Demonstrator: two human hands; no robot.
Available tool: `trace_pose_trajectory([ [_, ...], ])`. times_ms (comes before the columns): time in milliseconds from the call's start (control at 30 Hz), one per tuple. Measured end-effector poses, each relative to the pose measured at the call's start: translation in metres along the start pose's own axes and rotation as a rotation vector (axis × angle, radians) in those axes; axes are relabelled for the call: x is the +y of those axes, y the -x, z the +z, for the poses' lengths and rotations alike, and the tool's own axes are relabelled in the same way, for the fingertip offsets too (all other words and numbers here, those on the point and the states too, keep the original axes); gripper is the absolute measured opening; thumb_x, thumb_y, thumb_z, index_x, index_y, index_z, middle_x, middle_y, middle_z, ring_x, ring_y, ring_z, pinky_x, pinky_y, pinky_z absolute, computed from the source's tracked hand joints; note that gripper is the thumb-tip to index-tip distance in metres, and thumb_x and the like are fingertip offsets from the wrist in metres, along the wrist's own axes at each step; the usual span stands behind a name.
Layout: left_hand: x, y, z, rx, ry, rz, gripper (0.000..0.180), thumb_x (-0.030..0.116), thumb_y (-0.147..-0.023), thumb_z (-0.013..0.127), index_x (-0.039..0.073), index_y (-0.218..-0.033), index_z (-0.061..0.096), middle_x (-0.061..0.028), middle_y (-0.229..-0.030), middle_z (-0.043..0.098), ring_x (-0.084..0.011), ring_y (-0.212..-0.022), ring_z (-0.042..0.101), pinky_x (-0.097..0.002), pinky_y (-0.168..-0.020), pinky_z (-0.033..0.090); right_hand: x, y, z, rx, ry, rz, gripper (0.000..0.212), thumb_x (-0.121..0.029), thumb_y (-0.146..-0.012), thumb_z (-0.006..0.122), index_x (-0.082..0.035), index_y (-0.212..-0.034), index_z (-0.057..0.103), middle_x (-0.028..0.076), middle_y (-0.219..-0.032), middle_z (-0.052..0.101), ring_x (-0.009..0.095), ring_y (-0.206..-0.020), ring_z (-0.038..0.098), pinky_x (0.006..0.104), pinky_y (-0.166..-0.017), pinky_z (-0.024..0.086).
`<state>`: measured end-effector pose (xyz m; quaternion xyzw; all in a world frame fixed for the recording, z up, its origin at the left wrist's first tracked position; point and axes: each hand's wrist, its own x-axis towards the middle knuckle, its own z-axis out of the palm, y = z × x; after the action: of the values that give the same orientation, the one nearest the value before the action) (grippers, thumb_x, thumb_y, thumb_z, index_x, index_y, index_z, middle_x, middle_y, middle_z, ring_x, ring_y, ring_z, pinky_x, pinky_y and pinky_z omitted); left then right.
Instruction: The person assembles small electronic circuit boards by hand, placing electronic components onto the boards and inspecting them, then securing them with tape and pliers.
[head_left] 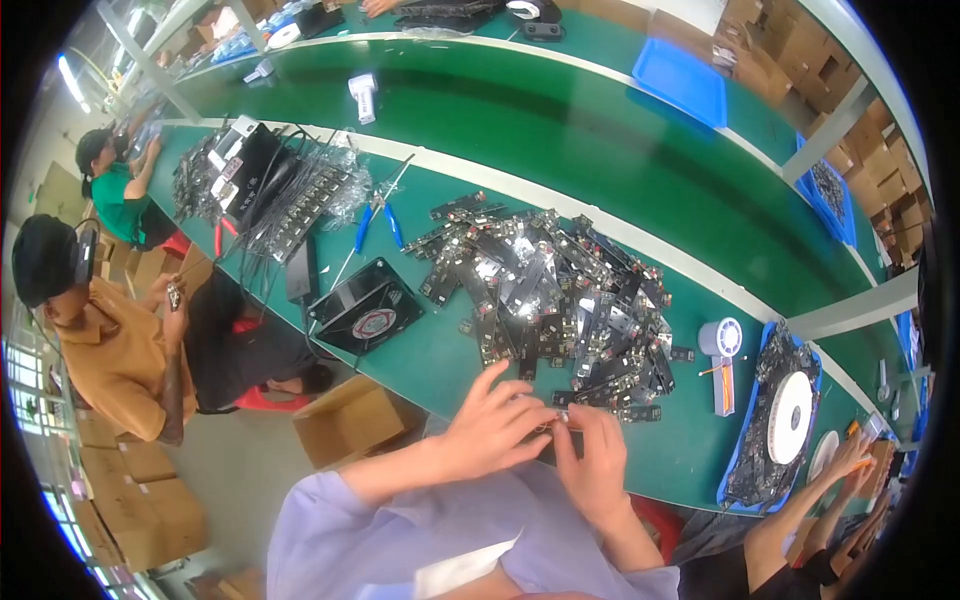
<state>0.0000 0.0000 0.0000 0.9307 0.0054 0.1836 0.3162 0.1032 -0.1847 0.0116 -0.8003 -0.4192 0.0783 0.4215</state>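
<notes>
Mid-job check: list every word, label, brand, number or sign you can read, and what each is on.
None can be read in this view.
Round label on the black fan: too small and blurred.
Piled black boards: any markings too small.
White disc: no legible text.
Small part at the fingertips of the right hand: too small to tell.
</notes>
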Motion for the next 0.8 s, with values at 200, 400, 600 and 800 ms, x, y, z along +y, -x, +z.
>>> trace_pose_trajectory([
  [200,0.007,-0.002,-0.008,0.119,-0.092,0.101,0.026,0.014,-0.083,0.084,0.013,-0.108,0.078,-0.0042,-0.116,0.069,-0.0270,-0.114,0.063,-0.0576,-0.119,0.036,-0.005,0.005,-0.002,0.067,0.174,-0.168,0.039,0.001,-0.087,0.080,0.003,-0.125,0.067,0.018,-0.119,0.071,0.036,-0.101,0.069,0.0446,-0.087,0.055],
  [400,0.002,-0.011,-0.016,-0.004,-0.017,0.001,0.019,0.008,-0.085,0.081,0.007,-0.102,0.074,-0.0074,-0.115,0.068,-0.0309,-0.116,0.062,-0.0570,-0.112,0.044,-0.006,-0.011,-0.008,0.016,-0.073,-0.123,0.038,-0.002,-0.084,0.085,0.001,-0.119,0.073,0.014,-0.116,0.072,0.033,-0.097,0.069,0.0411,-0.084,0.057],
  [600,-0.012,-0.011,-0.023,-0.058,-0.024,0.198,0.025,0.007,-0.083,0.084,0.002,-0.105,0.073,-0.0123,-0.121,0.068,-0.0370,-0.123,0.062,-0.0585,-0.112,0.047,-0.005,-0.010,-0.005,0.041,-0.065,-0.083,0.034,-0.001,-0.082,0.086,-0.001,-0.114,0.075,0.012,-0.113,0.073,0.031,-0.095,0.068,0.0403,-0.083,0.057],
  [800,-0.011,-0.007,-0.028,-0.158,-0.254,0.320,0.034,0.010,-0.078,0.083,0.002,-0.109,0.072,-0.0155,-0.124,0.067,-0.0375,-0.125,0.061,-0.0578,-0.114,0.048,-0.006,-0.007,-0.007,0.056,0.013,-0.050,0.032,-0.001,-0.083,0.086,0.000,-0.113,0.075,0.012,-0.112,0.074,0.031,-0.098,0.068,0.0403,-0.084,0.057],
])
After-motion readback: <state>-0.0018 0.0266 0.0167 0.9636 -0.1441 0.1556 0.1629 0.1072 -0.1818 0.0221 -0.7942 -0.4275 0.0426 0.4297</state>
